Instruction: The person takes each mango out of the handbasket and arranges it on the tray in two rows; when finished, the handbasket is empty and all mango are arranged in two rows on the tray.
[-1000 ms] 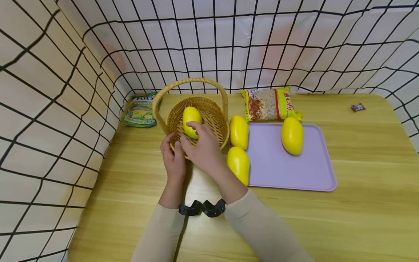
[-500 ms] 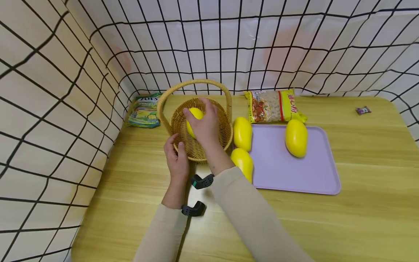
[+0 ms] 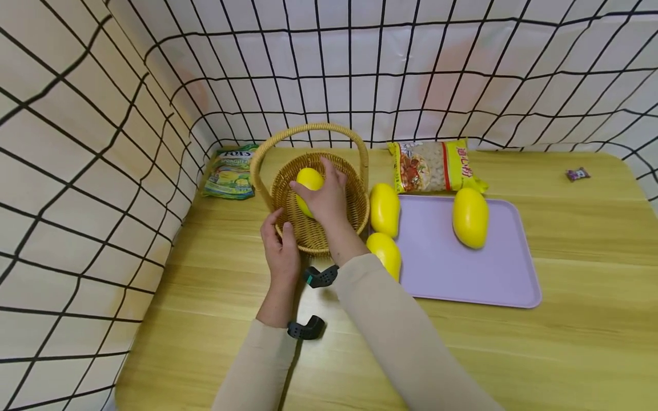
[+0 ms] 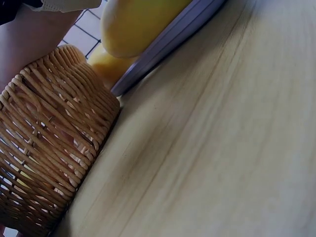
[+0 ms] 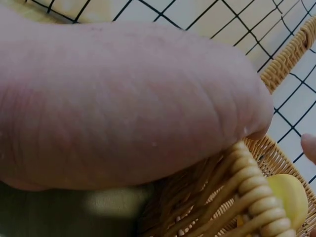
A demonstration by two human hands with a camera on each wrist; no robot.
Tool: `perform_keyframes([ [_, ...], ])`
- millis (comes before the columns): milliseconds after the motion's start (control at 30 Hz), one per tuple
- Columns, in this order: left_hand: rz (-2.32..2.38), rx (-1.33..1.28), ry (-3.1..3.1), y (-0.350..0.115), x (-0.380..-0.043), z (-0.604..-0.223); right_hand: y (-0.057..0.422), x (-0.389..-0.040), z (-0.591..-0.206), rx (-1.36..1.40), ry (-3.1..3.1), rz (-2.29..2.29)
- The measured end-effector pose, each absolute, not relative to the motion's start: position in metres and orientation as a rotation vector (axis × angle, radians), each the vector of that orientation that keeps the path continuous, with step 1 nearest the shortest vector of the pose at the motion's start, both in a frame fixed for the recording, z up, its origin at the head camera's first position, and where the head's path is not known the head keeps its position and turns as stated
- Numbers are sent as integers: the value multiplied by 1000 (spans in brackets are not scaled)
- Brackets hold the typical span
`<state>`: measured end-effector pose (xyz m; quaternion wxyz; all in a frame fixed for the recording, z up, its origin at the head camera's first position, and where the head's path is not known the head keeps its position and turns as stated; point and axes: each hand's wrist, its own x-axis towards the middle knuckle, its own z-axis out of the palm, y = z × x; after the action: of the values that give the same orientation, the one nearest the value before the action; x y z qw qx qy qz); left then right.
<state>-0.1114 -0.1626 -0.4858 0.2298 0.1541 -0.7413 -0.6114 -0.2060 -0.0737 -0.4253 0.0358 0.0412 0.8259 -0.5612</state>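
Observation:
A round wicker basket point(image 3: 362, 212) with a tall handle stands on the table. My left hand point(image 3: 281, 257) holds its near left rim, thumb at the rim and fingers along the outer side. Inside lies a yellow mango point(image 3: 309, 180). Over it my right hand point(image 3: 329, 200) grips, thumb on the left and fingers on the right, hiding part of it. In the right wrist view, the heel of my hand fills the picture, with the mango point(image 5: 291, 200) behind the rim. The left wrist view shows the outer weave of the basket point(image 4: 54, 133) close up.
Right of the basket, two mangoes point(image 3: 384, 210) sit at the left edge of a lilac tray point(image 3: 462, 279). Another mango point(image 3: 470, 218) lies on its right part. Behind are a yellow food bag point(image 3: 426, 165) and a green packet point(image 3: 230, 174); a small wrapped candy point(image 3: 578, 174) lies far right. Black grid walls point(image 3: 349, 74) enclose the table.
My right hand has moved forward and over the mango in the basket, from its near end. The left hand stays at the rim. The view has shifted slightly.

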Motion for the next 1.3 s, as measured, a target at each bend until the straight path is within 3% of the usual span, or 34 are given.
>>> perform_keyframes([
  [1300,-1691,396,-2023,-162,-112,-486,-77,-206,-429,34,2642,-1408],
])
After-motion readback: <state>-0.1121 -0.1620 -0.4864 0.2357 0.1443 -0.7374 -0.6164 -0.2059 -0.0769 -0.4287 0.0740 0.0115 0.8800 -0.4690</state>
